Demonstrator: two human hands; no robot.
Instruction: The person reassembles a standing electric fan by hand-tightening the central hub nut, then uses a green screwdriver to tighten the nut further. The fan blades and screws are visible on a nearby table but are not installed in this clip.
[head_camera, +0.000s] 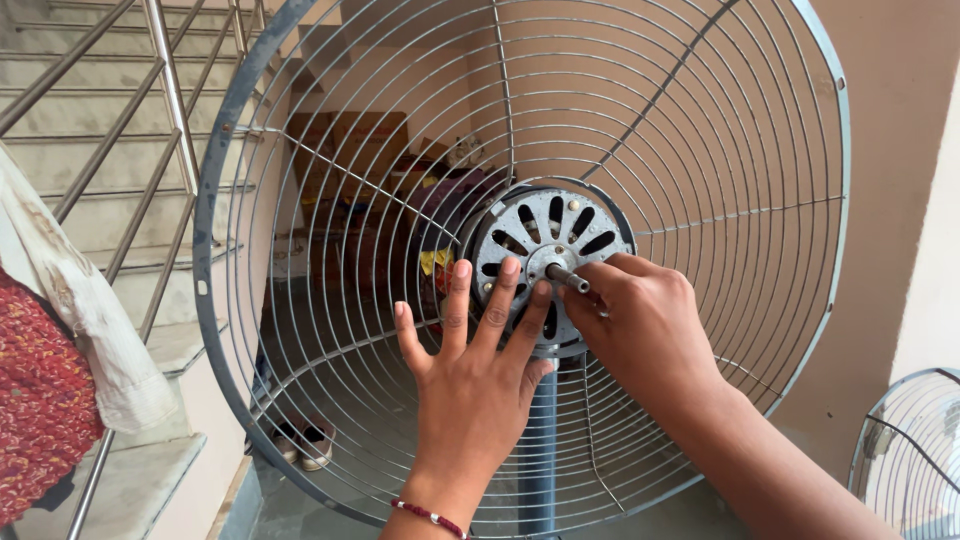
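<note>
Left hand (470, 360) lies open, fingers spread flat against the wire fan guard (700, 160), fingertips reaching the round grey motor housing (545, 235) at its centre. Right hand (640, 325) is closed around the motor shaft (567, 277), which sticks out from the housing. Behind the guard, a blue stand pole (540, 450) runs downward.

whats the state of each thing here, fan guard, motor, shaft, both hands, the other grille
rear fan guard: upright on its stand, front open, no blades on it
motor face: exposed at the guard's centre
shaft: bare, sticking out toward the camera
left hand: open, fingers spread flat on the guard and motor face
right hand: fingers closed at the shaft's base
second grille: off to the right, detached from this fan
cloth: draped over the stair railing
</note>
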